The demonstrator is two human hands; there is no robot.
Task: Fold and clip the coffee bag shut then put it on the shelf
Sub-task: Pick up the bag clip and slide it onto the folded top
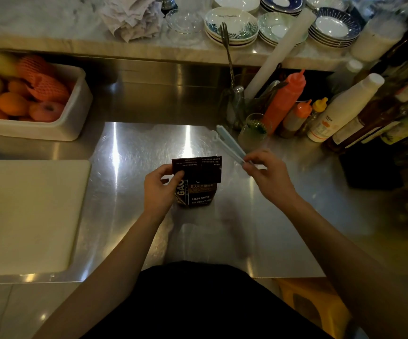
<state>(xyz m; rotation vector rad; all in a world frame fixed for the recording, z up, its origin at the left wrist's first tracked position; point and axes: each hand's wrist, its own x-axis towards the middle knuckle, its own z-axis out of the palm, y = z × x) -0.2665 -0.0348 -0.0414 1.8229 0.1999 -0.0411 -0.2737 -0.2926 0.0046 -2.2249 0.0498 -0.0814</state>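
Observation:
A dark coffee bag stands upright on the steel counter, its top folded down toward me. My left hand pinches the folded flap at its left edge. My right hand holds one end of a long pale blue bag clip, lifted above the counter to the right of the bag. The clip's two arms are spread apart and point away to the upper left. The clip does not touch the bag. A marble shelf runs along the back.
A white cutting board lies at the left. A white tub of fruit sits at the back left. Sauce bottles, a glass and tall bottles crowd the right. Stacked dishes and a crumpled cloth occupy the shelf.

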